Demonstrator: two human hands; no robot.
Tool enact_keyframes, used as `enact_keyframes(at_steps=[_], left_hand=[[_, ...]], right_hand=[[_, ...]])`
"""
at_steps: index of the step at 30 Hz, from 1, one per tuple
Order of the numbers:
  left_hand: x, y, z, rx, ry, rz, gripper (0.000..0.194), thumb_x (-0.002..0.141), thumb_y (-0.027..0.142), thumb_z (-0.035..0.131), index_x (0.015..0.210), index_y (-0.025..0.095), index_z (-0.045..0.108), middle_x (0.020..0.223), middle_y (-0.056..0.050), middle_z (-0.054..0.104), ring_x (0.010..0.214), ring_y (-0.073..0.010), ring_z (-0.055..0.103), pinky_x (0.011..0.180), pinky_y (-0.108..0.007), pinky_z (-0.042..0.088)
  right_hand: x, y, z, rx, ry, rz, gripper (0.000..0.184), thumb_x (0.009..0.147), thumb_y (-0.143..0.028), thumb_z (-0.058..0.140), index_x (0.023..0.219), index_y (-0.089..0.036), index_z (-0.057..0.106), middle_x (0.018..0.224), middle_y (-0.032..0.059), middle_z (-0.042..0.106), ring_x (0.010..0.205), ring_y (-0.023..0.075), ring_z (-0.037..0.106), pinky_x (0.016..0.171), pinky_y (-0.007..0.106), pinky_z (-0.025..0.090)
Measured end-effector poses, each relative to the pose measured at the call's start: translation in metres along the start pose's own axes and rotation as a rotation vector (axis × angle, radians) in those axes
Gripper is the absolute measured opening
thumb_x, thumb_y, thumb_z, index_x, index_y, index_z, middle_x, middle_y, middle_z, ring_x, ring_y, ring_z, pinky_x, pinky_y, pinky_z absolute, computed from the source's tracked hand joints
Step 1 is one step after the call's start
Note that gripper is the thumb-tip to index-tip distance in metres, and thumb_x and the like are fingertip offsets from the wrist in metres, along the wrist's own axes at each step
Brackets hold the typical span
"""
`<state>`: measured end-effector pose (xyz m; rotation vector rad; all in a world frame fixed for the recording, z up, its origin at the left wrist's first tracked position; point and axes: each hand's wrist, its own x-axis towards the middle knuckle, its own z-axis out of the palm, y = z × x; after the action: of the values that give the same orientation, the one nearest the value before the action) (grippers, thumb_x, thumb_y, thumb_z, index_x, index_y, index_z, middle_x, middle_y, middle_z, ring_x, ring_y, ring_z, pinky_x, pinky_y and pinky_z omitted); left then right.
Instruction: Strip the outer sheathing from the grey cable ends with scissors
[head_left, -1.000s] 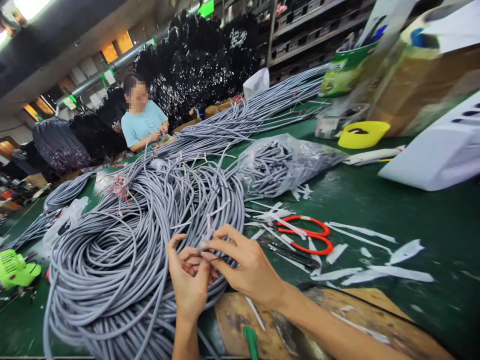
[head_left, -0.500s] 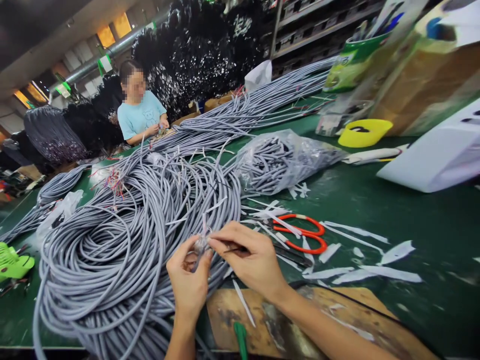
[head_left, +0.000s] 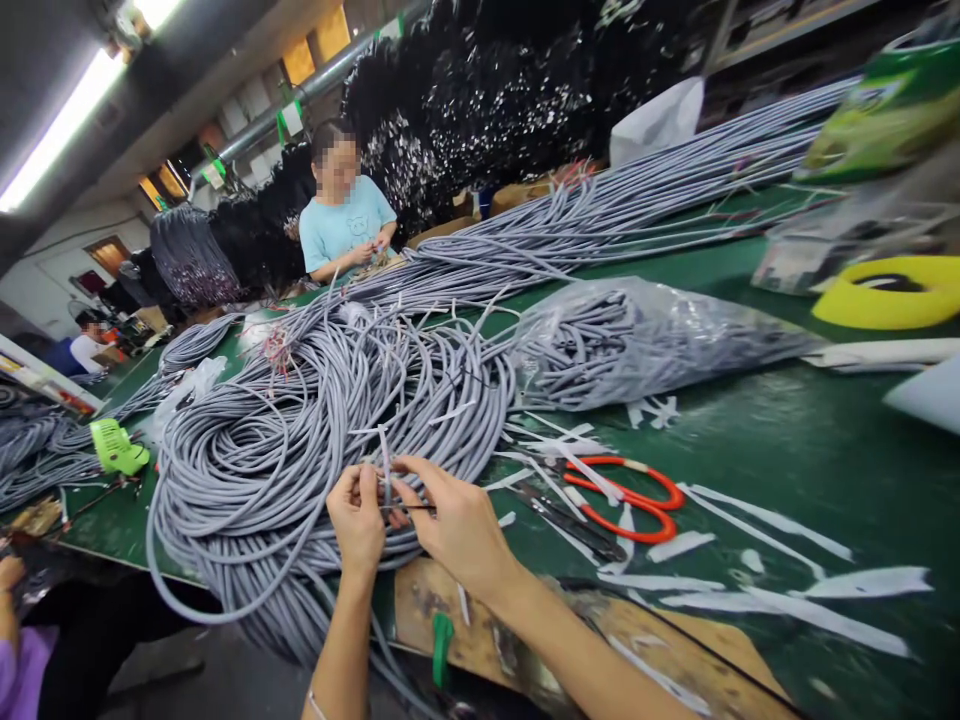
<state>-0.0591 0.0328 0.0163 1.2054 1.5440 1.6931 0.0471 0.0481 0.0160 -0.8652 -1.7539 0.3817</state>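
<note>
My left hand (head_left: 357,520) and my right hand (head_left: 459,522) meet over the near edge of a big coil of grey cable (head_left: 225,500). Between their fingertips is a grey cable end (head_left: 386,485), with a pale strip (head_left: 384,445) sticking up from it. Both hands are closed on it, thumbs and fingers pinched. A thin dark piece (head_left: 416,507) shows at my right fingers; what it is I cannot make out. Right of the hands lie scissors with orange handles (head_left: 660,490), among white scraps (head_left: 832,610).
A clear bag of short grey cable pieces (head_left: 600,340) lies beyond the scissors. A worn board (head_left: 420,600) with a green-handled tool (head_left: 442,648) is at the front edge. Across the table sits a co-worker in a light blue shirt (head_left: 349,225). A yellow roll (head_left: 892,292) stands at right.
The view has swung left, bringing a ceiling lamp and other people into sight. My hands stay together on the cable end, which now stands more upright with its pale strip clearer.
</note>
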Motion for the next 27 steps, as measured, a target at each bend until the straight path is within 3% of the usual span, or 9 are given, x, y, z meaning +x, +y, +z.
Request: enact_keyframes(at_steps=[2,5,11,18,21,23,25,27], left_hand=[[0.000,-0.001,-0.001,-0.007,0.028,0.003,0.035,0.073,0.049,0.057,0.063,0.016,0.050,0.042,0.009,0.043,0.031,-0.0050,0.039,0.032,-0.015,0.033],[0.001,-0.005,-0.003,-0.030,0.037,-0.008,0.035,0.074,0.050,0.055,0.067,0.017,0.049,0.043,0.009,0.044,0.032,-0.0051,0.040,0.032,-0.014,0.033],[0.003,-0.008,-0.003,-0.150,0.097,-0.045,0.035,0.077,0.051,0.051,0.069,0.019,0.041,0.052,0.007,0.052,0.028,-0.0045,0.043,0.029,-0.015,0.034],[0.012,-0.002,-0.006,-0.373,0.106,-0.121,0.039,0.074,0.056,0.051,0.070,0.020,0.036,0.076,0.002,0.058,0.024,-0.0031,0.041,0.024,-0.016,0.026],[0.015,0.001,-0.012,-0.499,0.017,-0.202,0.043,0.070,0.061,0.053,0.076,0.020,0.042,0.082,-0.003,0.064,0.026,-0.0042,0.043,0.025,-0.016,0.025],[0.016,0.000,-0.016,-0.569,-0.121,-0.252,0.049,0.064,0.060,0.061,0.086,0.019,0.049,0.082,-0.006,0.067,0.029,-0.0050,0.045,0.027,-0.016,0.025],[0.017,-0.003,-0.018,-0.560,-0.265,-0.255,0.055,0.056,0.049,0.073,0.097,0.017,0.055,0.078,-0.007,0.068,0.031,-0.0034,0.043,0.029,-0.015,0.025],[0.018,-0.007,-0.019,-0.519,-0.337,-0.226,0.054,0.054,0.035,0.079,0.099,0.014,0.059,0.071,-0.006,0.068,0.031,-0.0012,0.038,0.031,-0.015,0.024]], right_hand=[[0.000,0.001,0.001,-0.044,-0.029,-0.049,0.024,0.083,-0.014,0.041,0.098,-0.012,0.059,0.093,0.0111,0.068,0.080,0.0216,0.066,0.062,0.028,0.050],[0.001,0.002,-0.001,-0.041,-0.105,-0.021,0.022,0.081,-0.015,0.043,0.092,-0.015,0.063,0.099,0.0101,0.066,0.076,0.0204,0.066,0.060,0.028,0.048],[0.007,0.005,-0.001,0.086,-0.217,0.130,0.022,0.076,-0.013,0.044,0.061,-0.018,0.058,0.058,0.0018,0.062,0.054,0.0151,0.058,0.053,0.023,0.042],[0.012,0.007,0.002,0.185,-0.216,0.166,0.026,0.081,-0.023,0.042,0.059,-0.018,0.055,0.049,-0.0010,0.057,0.045,0.0110,0.052,0.046,0.019,0.041],[0.011,0.010,0.001,0.178,-0.178,0.190,0.027,0.081,-0.026,0.043,0.059,-0.017,0.055,0.050,0.0000,0.057,0.045,0.0117,0.053,0.044,0.019,0.041],[0.011,0.012,0.001,0.173,-0.159,0.193,0.026,0.081,-0.028,0.044,0.061,-0.017,0.057,0.052,0.0006,0.060,0.047,0.0123,0.055,0.046,0.020,0.042],[0.011,0.012,0.001,0.165,-0.139,0.188,0.024,0.080,-0.027,0.046,0.063,-0.017,0.060,0.056,0.0012,0.063,0.049,0.0129,0.057,0.047,0.020,0.043],[0.013,0.013,0.000,0.147,-0.113,0.181,0.022,0.078,-0.026,0.047,0.063,-0.018,0.061,0.056,0.0015,0.064,0.049,0.0135,0.057,0.049,0.022,0.043]])
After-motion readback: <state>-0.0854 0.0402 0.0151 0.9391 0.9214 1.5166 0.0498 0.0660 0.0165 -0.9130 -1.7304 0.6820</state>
